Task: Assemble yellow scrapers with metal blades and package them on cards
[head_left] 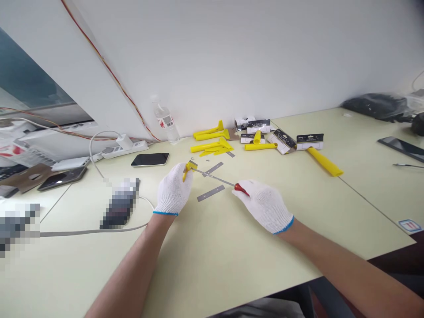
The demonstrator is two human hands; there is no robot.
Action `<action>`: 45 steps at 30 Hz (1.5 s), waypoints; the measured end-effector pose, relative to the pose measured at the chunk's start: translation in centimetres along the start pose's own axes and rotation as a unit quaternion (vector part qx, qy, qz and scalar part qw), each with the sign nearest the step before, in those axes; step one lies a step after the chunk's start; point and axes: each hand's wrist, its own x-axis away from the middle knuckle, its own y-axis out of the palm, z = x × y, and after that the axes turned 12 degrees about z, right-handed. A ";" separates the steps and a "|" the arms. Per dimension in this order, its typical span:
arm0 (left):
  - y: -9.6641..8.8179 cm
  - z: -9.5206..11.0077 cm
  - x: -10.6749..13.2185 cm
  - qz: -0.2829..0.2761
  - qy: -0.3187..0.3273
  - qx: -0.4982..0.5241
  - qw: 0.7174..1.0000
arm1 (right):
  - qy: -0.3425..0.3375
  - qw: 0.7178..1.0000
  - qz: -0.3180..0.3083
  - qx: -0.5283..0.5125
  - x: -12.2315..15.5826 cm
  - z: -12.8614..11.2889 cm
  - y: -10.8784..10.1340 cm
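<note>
Screwdriver at yellow scraper head

The gloved right hand closes round the red handle; the left hand pinches the scraper head, nearer the tip. The shaft slants leftward and away, tip seemingly touching the head.

The gloved left hand covers most of the yellow piece, and the gloved right hand hides much of the red handle. Whether the shaft touches the piece at its tip is too small to tell. Coarse blocks blur a dark object (its outline survives only roughly). Print on the packaging cards is unreadable, and the right edge cuts off a flat dark device.
</note>
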 end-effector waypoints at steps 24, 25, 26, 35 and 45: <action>0.0 -0.2 -0.1 -0.010 -0.006 0.005 1.000 | 0.013 0.998 -0.006 -0.058 -0.3 0.1 -0.5; 0.0 -0.3 -0.1 -0.010 -0.005 0.009 1.000 | 0.009 0.998 -0.005 -0.056 -0.3 0.0 -0.4; 0.0 -0.3 -0.1 -0.010 -0.003 0.015 1.000 | 0.016 0.997 -0.013 -0.072 -0.3 0.0 -0.5; -0.1 -0.1 -0.1 -0.027 0.002 0.009 1.000 | 0.375 0.700 -0.361 -0.489 -1.8 0.9 -1.3; -0.1 -0.3 -0.2 -0.011 -0.010 0.006 1.000 | -0.017 0.999 0.027 -0.006 -0.3 0.7 0.7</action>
